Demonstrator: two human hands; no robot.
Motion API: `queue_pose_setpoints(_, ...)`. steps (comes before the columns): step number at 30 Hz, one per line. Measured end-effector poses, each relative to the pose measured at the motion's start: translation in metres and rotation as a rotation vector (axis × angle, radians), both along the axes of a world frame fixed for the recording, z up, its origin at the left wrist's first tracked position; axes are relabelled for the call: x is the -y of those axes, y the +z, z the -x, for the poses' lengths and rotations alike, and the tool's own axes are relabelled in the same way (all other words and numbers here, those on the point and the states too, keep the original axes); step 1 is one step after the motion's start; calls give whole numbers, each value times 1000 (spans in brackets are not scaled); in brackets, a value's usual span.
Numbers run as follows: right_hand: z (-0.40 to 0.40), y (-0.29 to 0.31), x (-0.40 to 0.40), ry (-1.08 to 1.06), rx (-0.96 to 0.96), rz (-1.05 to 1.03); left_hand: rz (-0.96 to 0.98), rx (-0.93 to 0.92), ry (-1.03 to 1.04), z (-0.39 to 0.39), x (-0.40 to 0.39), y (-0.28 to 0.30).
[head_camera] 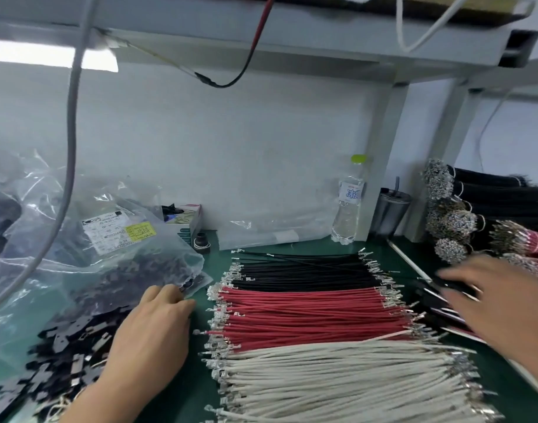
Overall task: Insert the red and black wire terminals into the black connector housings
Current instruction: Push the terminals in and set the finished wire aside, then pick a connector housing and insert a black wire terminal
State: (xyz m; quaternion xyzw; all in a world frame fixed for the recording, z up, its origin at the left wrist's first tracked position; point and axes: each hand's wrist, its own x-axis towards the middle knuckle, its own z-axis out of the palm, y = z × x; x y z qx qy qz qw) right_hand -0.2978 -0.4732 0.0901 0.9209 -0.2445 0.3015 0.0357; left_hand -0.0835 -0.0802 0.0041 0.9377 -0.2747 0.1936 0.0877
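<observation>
Three flat rows of wires with metal terminals lie on the green mat: black wires point(304, 270) farthest, red wires point(310, 312) in the middle, white wires point(337, 370) nearest. Black connector housings point(72, 346) spill in a pile from a clear plastic bag point(78, 254) at the left. My left hand point(158, 325) rests at the bag's mouth with fingers curled down; the fingertips are hidden. My right hand point(490, 303), motion-blurred, hovers with fingers stretched out over dark finished pieces point(438, 300) just right of the wire rows.
Bundles of black and red wires point(487, 209) with shiny terminal ends are stacked at the far right. A water bottle point(348, 203) and a dark cup point(391, 209) stand by the bench post. A small open box point(186, 221) sits behind the bag. Cables hang overhead.
</observation>
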Motion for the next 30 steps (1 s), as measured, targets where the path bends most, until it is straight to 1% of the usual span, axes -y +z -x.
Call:
queue_pose_setpoints(1,-23,-2,-34,123,-3,-74,-1,-7,-1,0,0,0)
queue_pose_setpoints(2,-50,-8,-53,271,-51,-100,-10,-18,-2,1,0,0)
queue_pose_setpoints(3,-74,-9,-71,340,-118,-156,-31,-25,6,3,0,1)
queue_pose_setpoints(4,-102,-14,-81,421,-138,-209,-62,-22,21,5,-1,3)
queue_pose_setpoints(5,-122,-14,-97,434,-183,-273,-95,-7,39,8,-2,6)
queue_pose_setpoints(7,-157,-28,-113,449,-236,-333,-143,9,95,13,-4,12)
queue_pose_setpoints(9,-181,-41,-121,431,-289,-324,-163,-7,128,16,-6,16)
queue_pose_setpoints(11,-193,-47,-123,423,-339,-306,-141,-8,122,16,-7,17)
queue_pose_setpoints(16,-201,-46,-119,420,-389,-273,-84,8,81,14,-3,13)
queue_pose_setpoints(20,-200,-42,-116,438,-404,-366,-132,-9,43,12,-4,9)
queue_pose_setpoints(23,-198,-37,-113,460,-384,-425,-104,-57,23,10,-6,14)
queue_pose_setpoints(24,-196,-36,-112,459,-374,-394,-101,-67,21,10,-7,16)
queue_pose_setpoints(26,-190,-32,-111,467,-317,-250,-103,-79,27,11,-9,20)
queue_pose_setpoints(30,-171,-9,-112,589,-32,75,-166,-45,49,15,-16,32)
